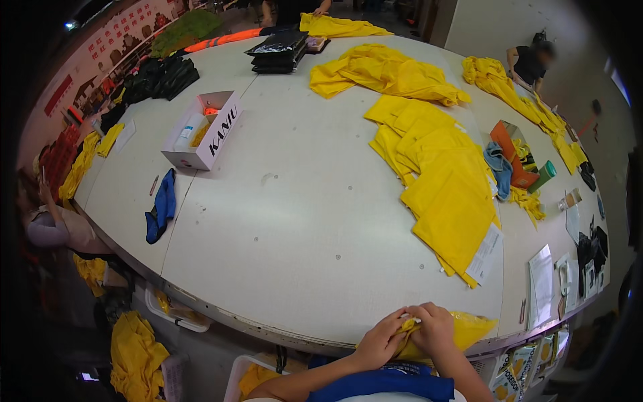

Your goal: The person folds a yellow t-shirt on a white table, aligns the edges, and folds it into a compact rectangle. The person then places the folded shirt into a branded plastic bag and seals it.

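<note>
At the near edge of the table, my left hand (382, 340) and my right hand (434, 328) are close together. Both have their fingers closed on a folded yellow garment (474, 326), whose surface has the sheen of clear plastic wrapping. Its right part sticks out past my right hand, and my fingers hide the middle. Beyond my hands, a fanned row of folded yellow garments (439, 181) runs away along the table. A white printed sheet (485, 254) pokes out from under the nearest of them.
On the white table (295, 221) stand a white box (194, 157) with a bottle, an orange box (512, 151), and a stack of black packages (278, 50). A blue cloth (161, 208) lies left. Loose yellow garments (388, 72) lie farther back. People (532, 63) are around the table.
</note>
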Available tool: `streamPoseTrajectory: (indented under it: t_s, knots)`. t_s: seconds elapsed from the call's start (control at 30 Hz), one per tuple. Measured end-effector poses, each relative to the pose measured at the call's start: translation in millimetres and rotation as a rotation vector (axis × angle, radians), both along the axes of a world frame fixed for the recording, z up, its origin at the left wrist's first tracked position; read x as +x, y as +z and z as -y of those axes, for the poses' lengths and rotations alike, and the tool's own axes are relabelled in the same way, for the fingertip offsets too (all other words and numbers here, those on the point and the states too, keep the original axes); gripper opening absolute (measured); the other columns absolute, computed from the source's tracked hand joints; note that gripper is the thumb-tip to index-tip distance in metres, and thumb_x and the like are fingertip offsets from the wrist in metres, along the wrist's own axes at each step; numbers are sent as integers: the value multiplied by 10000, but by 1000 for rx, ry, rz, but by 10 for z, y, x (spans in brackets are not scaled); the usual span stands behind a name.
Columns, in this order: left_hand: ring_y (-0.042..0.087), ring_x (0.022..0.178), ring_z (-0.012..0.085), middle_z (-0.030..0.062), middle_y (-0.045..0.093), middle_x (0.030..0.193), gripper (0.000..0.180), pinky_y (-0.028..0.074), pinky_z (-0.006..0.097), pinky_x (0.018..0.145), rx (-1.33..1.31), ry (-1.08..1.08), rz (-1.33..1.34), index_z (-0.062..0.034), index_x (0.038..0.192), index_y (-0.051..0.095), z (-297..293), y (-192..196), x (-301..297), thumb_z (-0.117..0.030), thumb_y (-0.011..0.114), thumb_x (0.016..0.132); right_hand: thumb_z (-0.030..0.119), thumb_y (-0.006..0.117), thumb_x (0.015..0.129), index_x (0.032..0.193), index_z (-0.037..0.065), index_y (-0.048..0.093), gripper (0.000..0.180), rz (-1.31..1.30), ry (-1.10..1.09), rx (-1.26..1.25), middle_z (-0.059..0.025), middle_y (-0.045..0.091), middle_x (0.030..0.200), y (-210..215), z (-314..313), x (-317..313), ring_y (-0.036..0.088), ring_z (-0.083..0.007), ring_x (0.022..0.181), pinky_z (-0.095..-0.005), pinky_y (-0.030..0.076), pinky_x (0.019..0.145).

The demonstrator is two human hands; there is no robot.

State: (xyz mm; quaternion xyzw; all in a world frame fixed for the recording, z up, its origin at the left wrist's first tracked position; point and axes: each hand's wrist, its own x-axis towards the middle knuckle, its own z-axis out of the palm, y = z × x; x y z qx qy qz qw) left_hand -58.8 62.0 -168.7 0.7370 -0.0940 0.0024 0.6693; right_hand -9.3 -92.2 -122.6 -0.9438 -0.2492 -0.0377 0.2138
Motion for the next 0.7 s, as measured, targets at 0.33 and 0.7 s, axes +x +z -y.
streamPoseTrajectory:
  t_s: [0.33, 0.7]
  knots:
    - [591, 1083, 362, 243, 560, 1213, 505, 466, 374, 911, -86, 15, -247, -42, 1384, 329, -84, 48, 113, -142, 528, 931, 69, 662, 601, 954, 108, 632, 356, 49, 72, 9, -76, 641, 840, -113, -66, 196, 612, -283, 739, -378, 482, 667]
    - [328, 1347, 348, 250, 315, 1447, 659, 267, 372, 1109, -82, 34, -377, 1, 1469, 162, -166, -937, 608, -139, 519, 933, 90, 707, 722, 1164, 44, 551, 471, -210, -13, 271, -180, 568, 1137, -434, 110, 667, 516, -377, 1084, -428, 425, 939]
